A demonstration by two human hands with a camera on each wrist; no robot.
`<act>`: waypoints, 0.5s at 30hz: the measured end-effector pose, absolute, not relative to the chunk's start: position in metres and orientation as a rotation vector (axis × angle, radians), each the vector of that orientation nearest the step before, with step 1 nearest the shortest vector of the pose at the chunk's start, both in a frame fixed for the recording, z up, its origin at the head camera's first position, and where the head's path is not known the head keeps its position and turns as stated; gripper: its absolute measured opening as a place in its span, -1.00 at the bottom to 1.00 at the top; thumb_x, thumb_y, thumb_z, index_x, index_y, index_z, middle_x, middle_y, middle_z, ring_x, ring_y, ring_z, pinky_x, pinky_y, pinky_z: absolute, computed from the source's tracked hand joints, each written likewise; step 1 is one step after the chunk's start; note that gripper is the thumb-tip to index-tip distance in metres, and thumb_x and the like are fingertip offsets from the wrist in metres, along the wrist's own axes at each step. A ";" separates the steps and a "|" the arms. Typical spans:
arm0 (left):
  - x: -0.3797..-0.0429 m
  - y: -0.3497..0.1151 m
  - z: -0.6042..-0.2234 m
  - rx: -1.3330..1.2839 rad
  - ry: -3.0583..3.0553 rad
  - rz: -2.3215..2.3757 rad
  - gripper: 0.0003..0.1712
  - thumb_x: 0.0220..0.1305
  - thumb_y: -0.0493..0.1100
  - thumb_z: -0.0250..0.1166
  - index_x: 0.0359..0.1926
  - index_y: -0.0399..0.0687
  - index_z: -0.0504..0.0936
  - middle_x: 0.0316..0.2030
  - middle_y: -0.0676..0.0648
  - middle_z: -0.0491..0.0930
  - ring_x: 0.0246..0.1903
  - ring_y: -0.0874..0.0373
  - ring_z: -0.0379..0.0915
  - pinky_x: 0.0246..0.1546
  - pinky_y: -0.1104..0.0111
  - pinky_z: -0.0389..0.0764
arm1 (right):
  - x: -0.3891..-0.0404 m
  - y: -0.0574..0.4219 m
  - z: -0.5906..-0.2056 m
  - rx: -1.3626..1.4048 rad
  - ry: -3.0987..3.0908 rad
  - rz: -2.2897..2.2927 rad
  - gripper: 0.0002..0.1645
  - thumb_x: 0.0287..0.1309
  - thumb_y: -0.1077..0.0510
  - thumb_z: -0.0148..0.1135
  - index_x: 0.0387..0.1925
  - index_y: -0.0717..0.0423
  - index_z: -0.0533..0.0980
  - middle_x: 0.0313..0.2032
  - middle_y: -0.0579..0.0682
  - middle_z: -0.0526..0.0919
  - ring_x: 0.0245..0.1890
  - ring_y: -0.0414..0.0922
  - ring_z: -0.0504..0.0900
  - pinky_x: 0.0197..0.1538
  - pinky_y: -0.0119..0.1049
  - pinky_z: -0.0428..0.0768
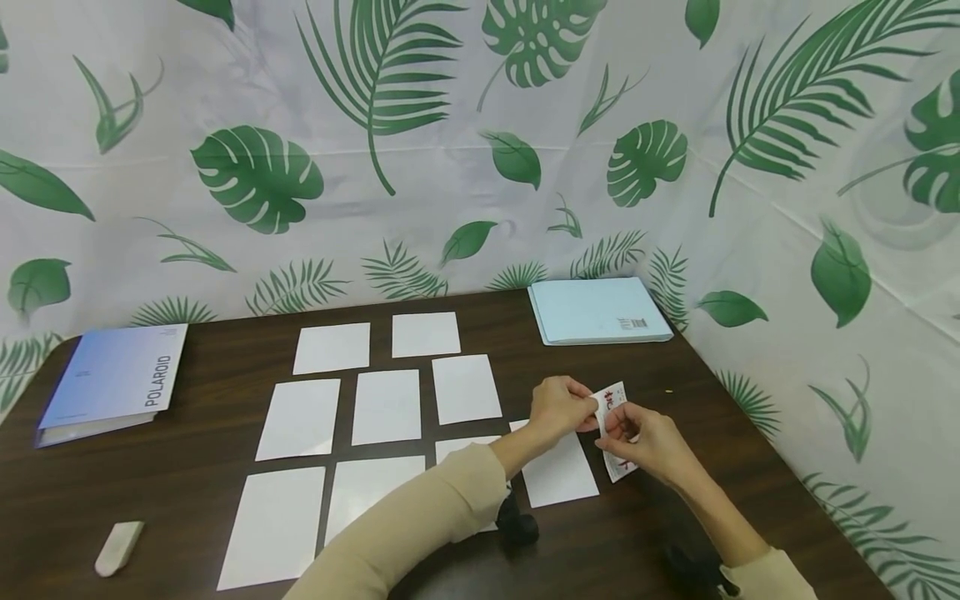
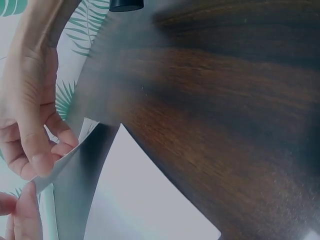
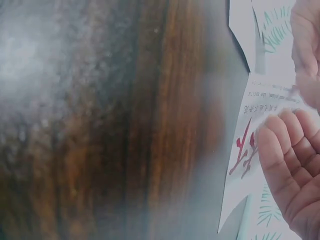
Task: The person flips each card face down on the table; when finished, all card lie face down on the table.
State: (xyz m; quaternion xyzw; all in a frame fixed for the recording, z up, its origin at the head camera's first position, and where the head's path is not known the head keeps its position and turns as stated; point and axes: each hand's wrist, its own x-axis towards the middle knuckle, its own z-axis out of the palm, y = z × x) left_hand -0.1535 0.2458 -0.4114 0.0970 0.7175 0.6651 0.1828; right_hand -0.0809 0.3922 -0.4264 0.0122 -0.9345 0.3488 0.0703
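Both hands hold a white printed card (image 1: 618, 472) with red characters, raised at a tilt over the right part of the table. My left hand (image 1: 558, 410) pinches its left side between thumb and fingers. On the other side, my right hand (image 1: 649, 442) grips it with bent fingers and thumb. Small dark print beside the red characters shows on the card (image 3: 244, 145) in the right wrist view. From the left wrist, the card (image 2: 65, 159) appears nearly edge-on. A blank white sheet (image 1: 558, 468) lies just left of it, under the left wrist.
Several more white sheets (image 1: 386, 406) lie in rows across the dark table (image 1: 187, 425). A Polaroid album (image 1: 116, 371) is at the left, a light blue album (image 1: 600, 310) at the back right. A white eraser-like block (image 1: 118, 548) lies front left. Leaf-patterned cloth (image 1: 450, 183) hangs behind.
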 end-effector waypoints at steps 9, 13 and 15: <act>-0.150 0.250 -0.408 0.340 1.877 1.965 -0.93 0.09 -0.39 0.27 -0.35 -0.30 0.61 -0.50 -0.15 0.69 -0.55 0.09 0.67 -0.54 0.45 0.64 | -0.075 0.396 -0.421 0.118 -2.720 0.845 -0.78 -0.16 0.45 0.33 -0.50 0.16 0.48 -0.58 -0.10 0.53 -0.56 -0.35 0.44 -0.52 -0.47 0.52; -0.151 0.248 -0.409 0.401 1.886 1.975 -0.78 0.13 -0.24 0.34 -0.22 -0.30 0.62 -0.39 -0.14 0.71 -0.46 0.12 0.68 -0.45 0.45 0.66 | -0.077 0.404 -0.413 0.091 -2.665 0.757 -0.82 -0.15 0.43 0.31 -0.51 0.17 0.49 -0.60 -0.10 0.53 -0.58 -0.38 0.41 -0.54 -0.49 0.48; -0.151 0.246 -0.412 0.403 1.925 1.970 -0.70 0.13 -0.22 0.36 -0.14 -0.30 0.60 -0.33 -0.13 0.70 -0.41 0.15 0.67 -0.40 0.46 0.66 | -0.079 0.410 -0.407 0.046 -2.638 0.725 -0.84 -0.13 0.41 0.31 -0.51 0.16 0.50 -0.60 -0.09 0.54 -0.59 -0.39 0.39 -0.55 -0.51 0.44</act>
